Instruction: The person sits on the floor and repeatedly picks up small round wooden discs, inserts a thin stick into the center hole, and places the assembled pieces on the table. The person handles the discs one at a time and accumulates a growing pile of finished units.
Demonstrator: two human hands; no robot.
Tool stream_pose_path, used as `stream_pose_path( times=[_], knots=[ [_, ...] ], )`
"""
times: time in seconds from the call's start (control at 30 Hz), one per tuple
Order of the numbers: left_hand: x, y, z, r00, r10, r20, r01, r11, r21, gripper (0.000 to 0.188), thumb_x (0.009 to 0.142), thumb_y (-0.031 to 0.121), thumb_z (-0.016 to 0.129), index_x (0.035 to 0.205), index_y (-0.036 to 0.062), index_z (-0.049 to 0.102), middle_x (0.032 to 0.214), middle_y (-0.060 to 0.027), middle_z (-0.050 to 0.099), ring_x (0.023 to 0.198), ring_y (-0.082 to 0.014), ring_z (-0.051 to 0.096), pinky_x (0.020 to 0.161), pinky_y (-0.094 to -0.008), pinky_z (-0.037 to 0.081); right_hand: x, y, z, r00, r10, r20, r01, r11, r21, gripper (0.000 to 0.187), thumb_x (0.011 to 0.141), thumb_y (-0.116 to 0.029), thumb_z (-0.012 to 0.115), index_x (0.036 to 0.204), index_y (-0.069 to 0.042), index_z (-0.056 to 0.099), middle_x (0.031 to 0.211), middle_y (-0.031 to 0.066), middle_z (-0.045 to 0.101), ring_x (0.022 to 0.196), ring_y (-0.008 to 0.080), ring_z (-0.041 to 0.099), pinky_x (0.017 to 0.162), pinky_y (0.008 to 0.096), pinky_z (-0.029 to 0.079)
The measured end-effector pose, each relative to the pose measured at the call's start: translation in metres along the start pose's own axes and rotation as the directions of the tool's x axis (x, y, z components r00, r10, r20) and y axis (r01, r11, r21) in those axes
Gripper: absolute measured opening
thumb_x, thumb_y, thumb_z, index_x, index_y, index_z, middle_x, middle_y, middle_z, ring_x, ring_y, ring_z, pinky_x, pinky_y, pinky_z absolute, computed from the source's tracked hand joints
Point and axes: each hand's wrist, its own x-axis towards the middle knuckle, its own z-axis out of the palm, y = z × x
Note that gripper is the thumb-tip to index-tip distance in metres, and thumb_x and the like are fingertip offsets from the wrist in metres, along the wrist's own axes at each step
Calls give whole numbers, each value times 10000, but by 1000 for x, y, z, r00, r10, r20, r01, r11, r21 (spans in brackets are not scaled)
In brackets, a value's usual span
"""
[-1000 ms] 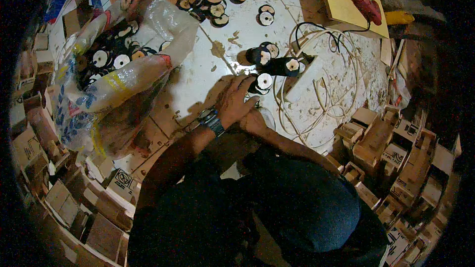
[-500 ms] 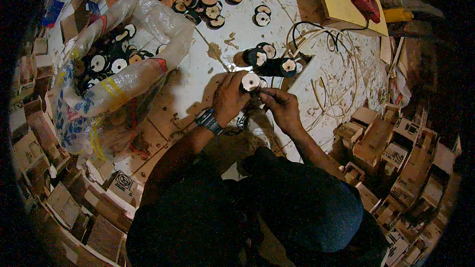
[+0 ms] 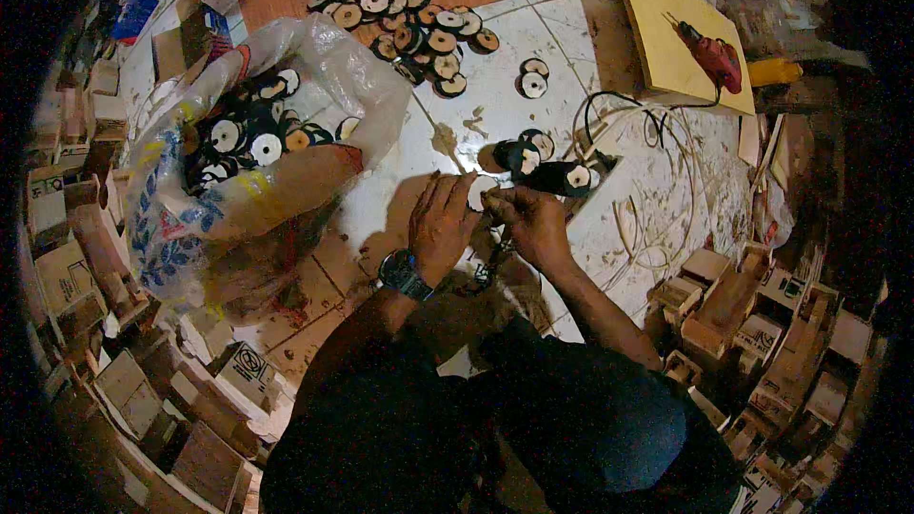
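Observation:
In front of me my left hand (image 3: pixel 444 225) is closed around the left side of a small round disc (image 3: pixel 479 192) with a white face. My right hand (image 3: pixel 531 227) is closed in a pinch, its fingertips against the right part of that face. Whatever lies between those fingertips is too small to make out. Just beyond my right hand, a dark roll of stacked discs (image 3: pixel 560 177) lies on its side with a pale end showing. Beside it is another short dark stack (image 3: pixel 514 155).
At left, a clear plastic sack (image 3: pixel 286 195) holds many black-edged discs. More form a heap (image 3: pixel 405 9) on an orange-brown board; a pair (image 3: pixel 533 81) lies apart. A red power drill (image 3: pixel 712 59) rests on a yellow panel (image 3: pixel 657 29), near loose cable (image 3: pixel 657 219). Cardboard pieces (image 3: pixel 733 295) flank me.
My right fingertips have moved from the disc's lower right edge onto its face. The whole view has shifted, with the floor things appearing lower and farther right.

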Motion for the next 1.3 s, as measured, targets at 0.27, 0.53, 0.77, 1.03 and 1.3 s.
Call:
stream_pose_path(
  times=[0.27,0.53,0.77,1.03,1.3],
  knots=[
    [10,-33,-18,991,-75,-115,75,997,1,566,698,118,705,1219,28,502,1159,-168,540,1037,-347,515,885,-414,424,56,-27,31,959,-275,-66,244,922,-300,306,744,-170,742,939,11,591,1021,173,597,900,292,604,732,346,493],
    [6,-54,10,901,-426,-78,343,813,-471,723,765,142,711,1363,17,324,1335,-251,396,1096,-334,532,763,-362,531,223,-29,39,998,66,-2,-64,983,172,365,790,-203,727,1018,46,590,801,85,641,666,166,596,570,298,487],
    [-51,-58,14,936,-352,-23,342,921,-185,262,700,54,640,961,69,633,956,-138,628,956,-347,556,882,-434,420,212,-27,57,999,-45,-17,47,994,102,228,812,-111,651,982,32,598,808,112,648,698,221,633,572,330,492],
    [-25,-54,12,982,-180,51,185,975,-124,220,782,87,609,999,47,615,955,-151,629,906,-332,580,802,-408,470,-18,67,56,944,-159,288,309,727,-613,272,840,-183,523,1075,-58,579,943,180,618,828,344,613,716,436,493],
    [11,-2,45,927,145,346,-123,989,-84,710,730,312,702,1332,81,405,1298,-172,456,1197,-350,429,1035,-440,314,-44,134,61,790,-469,395,613,623,-486,327,804,-158,503,1112,-65,561,974,188,582,881,377,568,764,485,457]
  ],
)
